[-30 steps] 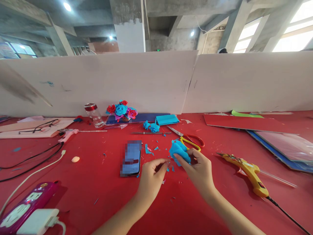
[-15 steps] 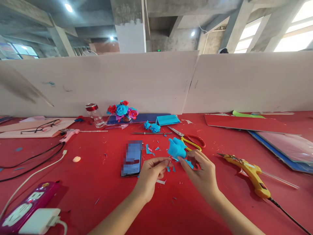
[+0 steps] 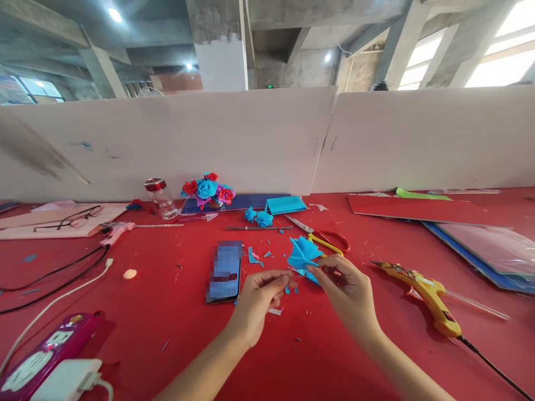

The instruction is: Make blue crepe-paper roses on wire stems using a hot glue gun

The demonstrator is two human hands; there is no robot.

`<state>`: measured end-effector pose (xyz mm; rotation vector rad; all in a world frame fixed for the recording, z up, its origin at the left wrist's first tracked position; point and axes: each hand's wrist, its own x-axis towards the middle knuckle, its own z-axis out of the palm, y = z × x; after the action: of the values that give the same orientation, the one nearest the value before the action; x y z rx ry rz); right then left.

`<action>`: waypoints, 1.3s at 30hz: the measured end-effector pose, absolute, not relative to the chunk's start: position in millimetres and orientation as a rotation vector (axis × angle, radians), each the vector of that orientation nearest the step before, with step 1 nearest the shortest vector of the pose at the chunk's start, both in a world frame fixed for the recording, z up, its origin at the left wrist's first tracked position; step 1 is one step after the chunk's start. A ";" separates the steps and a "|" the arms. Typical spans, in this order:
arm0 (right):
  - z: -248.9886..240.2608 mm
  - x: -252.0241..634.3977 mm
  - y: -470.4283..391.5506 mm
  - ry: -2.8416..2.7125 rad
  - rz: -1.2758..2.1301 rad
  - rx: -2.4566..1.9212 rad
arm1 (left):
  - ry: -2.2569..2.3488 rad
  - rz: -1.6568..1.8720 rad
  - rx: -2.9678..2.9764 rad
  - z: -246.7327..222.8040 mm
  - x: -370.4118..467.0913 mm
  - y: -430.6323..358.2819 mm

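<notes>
A blue paper flower (image 3: pixel 303 252) with curled petals is pinched at its lower edge between the thumb and fingers of my right hand (image 3: pixel 345 289). Just left of it, my left hand (image 3: pixel 261 298) is closed in a pinch. What sits between its fingertips, if anything, is too small to make out. Behind the flower lie scissors (image 3: pixel 330 242) with red and yellow handles. Small blue paper scraps (image 3: pixel 253 255) are scattered on the red tabletop (image 3: pixel 267 356) around my hands. A phone (image 3: pixel 224 272) lies to the left of my left hand.
At the right rests a yellow glue gun (image 3: pixel 426 295). Farther back are smaller blue flowers (image 3: pixel 263 218), folded blue paper (image 3: pixel 286 205), a flower bouquet (image 3: pixel 208 190) and a glass jar (image 3: pixel 161 199). A purple power strip (image 3: pixel 52 351) with cables occupies the left, and a white partition (image 3: pixel 209 139) stands behind.
The blue flower has turned in my right hand, so its petals now show a more open, fanned side. My left hand has stayed almost in place.
</notes>
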<state>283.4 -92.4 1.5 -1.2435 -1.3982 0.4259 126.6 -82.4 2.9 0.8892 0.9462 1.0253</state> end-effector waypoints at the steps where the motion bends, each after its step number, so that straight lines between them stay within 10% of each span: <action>1: 1.3 283.7 -92.3 -1.393 0.430 -1.248 | 0.946 1.020 0.900 2.9 126.6 -82.7; 39: 1.9 283.6 -91.5 -1.351 0.471 -1.291 | 0.965 1.020 0.909 1.0 128.9 -84.7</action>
<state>283.6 -91.5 1.9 -1.2908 -1.3513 0.4707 128.9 -84.7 1.0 0.9092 0.9655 1.0201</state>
